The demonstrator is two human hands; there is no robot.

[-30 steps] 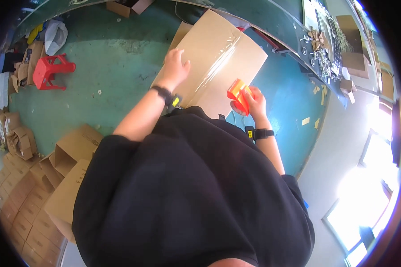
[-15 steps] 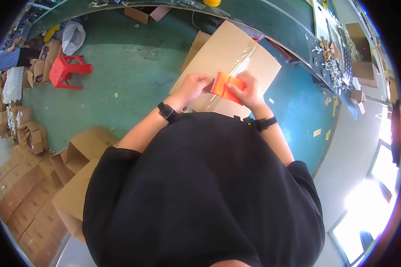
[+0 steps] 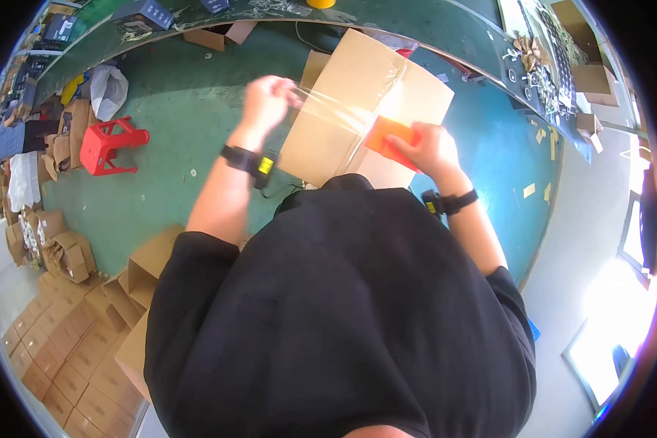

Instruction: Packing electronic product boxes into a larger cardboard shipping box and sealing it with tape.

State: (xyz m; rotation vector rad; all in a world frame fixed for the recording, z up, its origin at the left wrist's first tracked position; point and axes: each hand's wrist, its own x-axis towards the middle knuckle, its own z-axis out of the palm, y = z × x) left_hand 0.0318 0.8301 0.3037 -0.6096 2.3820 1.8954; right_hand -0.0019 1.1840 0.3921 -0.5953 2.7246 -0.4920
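Observation:
In front of me stands a large brown cardboard box (image 3: 347, 66), its upper face crossed by a seam with shiny tape along it. An orange tape dispenser (image 3: 391, 140) is gripped in my right hand (image 3: 438, 150), over the near part of the box. My left hand (image 3: 267, 104), off the box's left edge, has its fingers closed on the free end of a clear tape strip (image 3: 332, 111). The strip stretches from there to the dispenser, above the cardboard. Both wrists carry black bands with small devices. The tape roll itself cannot be made out.
A red plastic stool (image 3: 109, 146) stands on the green floor at left. Cardboard boxes (image 3: 80, 372) are stacked at lower left. A long workbench (image 3: 394, 25) runs along the far side, with small parts (image 3: 540, 80) at right. Another person (image 3: 22, 139) is at far left.
My left hand has moved left and away from the dispenser, drawing out a length of clear tape. My right hand has shifted slightly right with the dispenser.

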